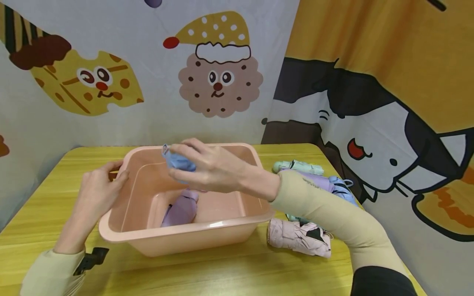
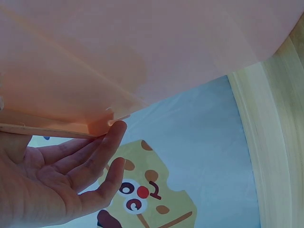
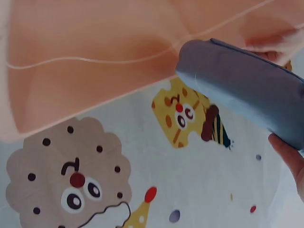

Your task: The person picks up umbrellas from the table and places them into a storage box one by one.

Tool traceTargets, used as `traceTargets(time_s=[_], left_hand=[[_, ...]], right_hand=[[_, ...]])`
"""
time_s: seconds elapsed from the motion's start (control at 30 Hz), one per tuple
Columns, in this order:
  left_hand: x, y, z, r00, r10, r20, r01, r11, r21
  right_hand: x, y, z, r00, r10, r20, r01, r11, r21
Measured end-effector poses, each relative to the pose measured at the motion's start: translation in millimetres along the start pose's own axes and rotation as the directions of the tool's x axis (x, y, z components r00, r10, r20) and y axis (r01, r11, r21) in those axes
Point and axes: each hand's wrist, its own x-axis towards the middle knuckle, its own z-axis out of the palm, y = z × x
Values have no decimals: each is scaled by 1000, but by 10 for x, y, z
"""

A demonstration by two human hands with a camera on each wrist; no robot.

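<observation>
A pink plastic basin (image 1: 174, 236) stands on the table. My left hand (image 1: 100, 187) grips its left rim; in the left wrist view the fingers (image 2: 95, 168) lie under the rim. Over the basin, my right hand (image 1: 216, 166) holds a blue folded umbrella (image 1: 180, 161) with a small loop at its end. The right wrist view shows this rolled umbrella (image 3: 242, 88) from the side, a fingertip against its lower edge. On the basin floor lies a purple folded umbrella (image 1: 181, 208), leaning toward the near wall.
Right of the basin, a pale pink folded umbrella (image 1: 298, 237) lies nearest. Behind it are a mint green one (image 1: 300, 166), a lilac one (image 1: 320, 180) and a blue patterned one (image 1: 342, 189), partly covered by the right sleeve (image 1: 326, 205). A printed curtain (image 1: 155, 123) hangs behind the wooden table (image 1: 222, 271).
</observation>
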Motion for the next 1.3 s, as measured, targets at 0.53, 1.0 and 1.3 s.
traceTargets(time_s=[0.53,1.0,1.3], left_hand=[[-11,-17,2,999,27,-26,-27,1000,2],[13,4,27,1000,18,-18,-18,1000,16],[24,-11,2,999,27,-32,-27,999,18]], right_hand=[[131,-121,364,928,-81,363,62,996,63],[80,-347,629,816,-72,574,49,997,55],[66,-357,577,737,-4,676,-18,999,27]])
